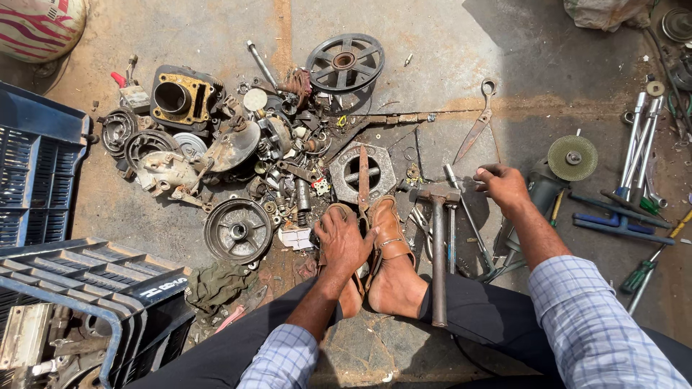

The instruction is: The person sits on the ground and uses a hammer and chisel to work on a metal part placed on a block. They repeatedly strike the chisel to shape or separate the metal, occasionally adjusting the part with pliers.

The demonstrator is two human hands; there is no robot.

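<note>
I sit on a dirty concrete floor with my sandalled feet [382,252] together in front of me. My left hand [342,241] rests palm down over the left foot, beside a long flat metal bar [363,176] that lies across a hexagonal metal plate [360,173]. My right hand [502,186] is closed on the body of an angle grinder [537,198] whose greenish disc [572,158] points away. A hammer [438,245] lies between my hands, head away from me.
A heap of engine parts [216,144] spreads at left, with a cylinder block [180,97], a spoked pulley [344,62] and a round hub [238,230]. Shears [476,126] lie ahead. Wrenches and screwdrivers [638,166] lie right. Blue crates [36,158] stand left.
</note>
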